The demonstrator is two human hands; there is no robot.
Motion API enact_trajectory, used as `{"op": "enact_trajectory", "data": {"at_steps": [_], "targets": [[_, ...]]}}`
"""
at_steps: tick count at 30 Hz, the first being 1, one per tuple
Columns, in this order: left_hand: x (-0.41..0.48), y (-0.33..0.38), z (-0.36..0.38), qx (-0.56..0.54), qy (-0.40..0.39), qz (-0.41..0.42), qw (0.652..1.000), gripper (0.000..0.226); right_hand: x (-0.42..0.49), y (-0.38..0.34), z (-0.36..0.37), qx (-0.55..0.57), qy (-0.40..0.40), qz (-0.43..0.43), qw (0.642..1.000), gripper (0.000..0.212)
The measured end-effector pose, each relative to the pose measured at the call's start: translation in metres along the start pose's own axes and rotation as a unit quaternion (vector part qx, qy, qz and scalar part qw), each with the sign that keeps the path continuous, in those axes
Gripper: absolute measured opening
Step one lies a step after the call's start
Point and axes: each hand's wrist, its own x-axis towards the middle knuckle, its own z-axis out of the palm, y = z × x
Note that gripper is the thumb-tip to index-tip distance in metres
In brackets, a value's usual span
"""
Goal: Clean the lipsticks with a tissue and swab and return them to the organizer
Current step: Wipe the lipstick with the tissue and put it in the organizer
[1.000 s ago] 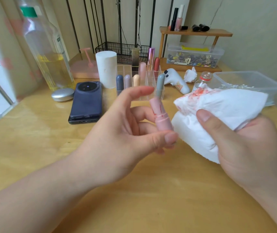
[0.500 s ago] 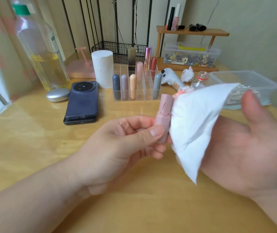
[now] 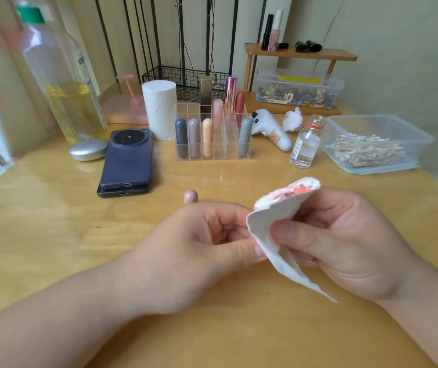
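My left hand (image 3: 191,256) curls its fingers round the pink lipstick, which the hand and the tissue hide. With my right hand (image 3: 350,243) I grip the white tissue (image 3: 264,224), folded over the lipstick, thumb pressing on it. Its top edge is stained red. Just behind my left hand a rounded pink tip (image 3: 190,196) shows. The clear organizer (image 3: 224,151) stands beyond, holding a dark blue lipstick (image 3: 181,138), a mauve lipstick (image 3: 194,138), a peach lipstick (image 3: 207,138), a grey lipstick (image 3: 245,136) and taller ones in the back row.
A plastic box of swabs (image 3: 377,144) sits at the right, a small glass bottle (image 3: 304,148) beside it. Two stacked phones (image 3: 126,160), a silver disc (image 3: 88,150), a tissue roll (image 3: 159,110) and a large bottle (image 3: 63,75) stand at the left. A white panda-faced device (image 3: 271,131) and a crumpled tissue (image 3: 293,122) lie behind.
Both hands have come lower and closer together. The tissue, spread open before, is now folded over the lipstick, which no longer shows.
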Motion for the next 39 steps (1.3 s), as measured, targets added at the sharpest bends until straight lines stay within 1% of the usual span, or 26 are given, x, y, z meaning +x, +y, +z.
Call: {"op": "enact_trajectory", "data": {"at_steps": [2,5,6,8,9,11,12,14,16,18,21,23,25,27,30,32,33,34,35,36,37,39], "targets": [[-0.002,0.002,0.001,0.021,0.013,0.017,1.0,0.019,-0.002,-0.003,0.002,0.001,-0.006,-0.019,1.0,0.021],[-0.002,-0.004,0.002,0.064,0.091,0.108,0.988,0.022,-0.006,-0.003,0.002,0.01,-0.022,-0.057,0.998,0.014],[-0.003,-0.004,0.002,0.102,0.117,0.139,0.978,0.022,-0.006,-0.003,0.003,-0.001,-0.024,-0.064,0.998,0.014],[-0.004,-0.003,0.003,0.198,0.162,0.193,0.947,0.018,-0.007,-0.004,0.009,-0.033,-0.036,-0.091,0.995,0.027],[-0.004,-0.002,0.004,0.229,0.179,0.207,0.934,0.019,-0.008,-0.003,0.011,-0.045,-0.034,-0.113,0.992,0.026],[-0.004,-0.001,0.004,0.25,0.19,0.215,0.925,0.019,-0.009,-0.001,0.013,-0.062,-0.009,-0.145,0.987,0.017],[-0.004,-0.001,0.003,0.241,0.18,0.216,0.929,0.018,-0.009,-0.001,0.013,-0.067,0.01,-0.147,0.987,0.013],[-0.003,-0.003,0.0,0.195,0.129,0.204,0.951,0.018,-0.011,-0.001,0.012,-0.086,0.031,-0.139,0.986,0.009],[-0.004,-0.004,-0.005,0.122,0.059,0.166,0.977,0.022,-0.012,-0.004,0.014,-0.076,0.01,-0.153,0.985,0.005],[-0.005,-0.004,-0.009,0.072,0.004,0.123,0.99,0.025,-0.012,-0.006,0.016,-0.061,-0.022,-0.162,0.985,0.012],[-0.005,-0.007,-0.01,0.04,-0.025,0.087,0.995,0.026,-0.011,-0.006,0.013,-0.052,-0.055,-0.154,0.985,0.022],[-0.003,-0.008,-0.008,-0.027,-0.017,0.088,0.996,0.024,-0.011,-0.007,0.008,-0.07,-0.055,-0.144,0.986,0.025],[-0.001,-0.008,-0.005,-0.079,0.014,0.104,0.991,0.026,-0.009,-0.009,0.002,-0.108,-0.058,-0.145,0.982,0.024],[0.001,-0.009,-0.004,-0.122,0.036,0.116,0.985,0.024,-0.006,-0.013,0.0,-0.135,-0.039,-0.138,0.981,0.032],[0.002,-0.007,-0.002,-0.156,0.022,0.123,0.98,0.021,-0.006,-0.007,-0.004,-0.164,-0.043,-0.137,0.976,0.02],[0.002,-0.006,0.0,-0.164,0.01,0.119,0.979,0.02,-0.006,-0.002,-0.002,-0.173,-0.051,-0.138,0.974,0.006],[0.002,-0.006,-0.001,-0.168,0.016,0.116,0.979,0.019,-0.006,0.0,-0.002,-0.176,-0.039,-0.142,0.973,0.004],[0.003,-0.007,-0.002,-0.17,0.028,0.112,0.979,0.018,-0.006,0.001,-0.002,-0.173,-0.022,-0.147,0.974,0.008],[0.003,-0.007,-0.002,-0.171,0.041,0.109,0.978,0.017,-0.006,0.001,-0.003,-0.167,-0.007,-0.15,0.974,0.006],[0.003,-0.008,-0.003,-0.169,0.052,0.109,0.978,0.017,-0.006,0.001,-0.004,-0.159,0.002,-0.154,0.975,0.013],[0.003,-0.008,-0.004,-0.164,0.064,0.112,0.978,0.018,-0.007,0.0,-0.005,-0.148,-0.01,-0.153,0.977,0.024],[0.002,-0.008,-0.005,-0.138,0.096,0.13,0.977,0.019,-0.006,-0.004,-0.006,-0.127,-0.046,-0.14,0.981,0.031]]}}
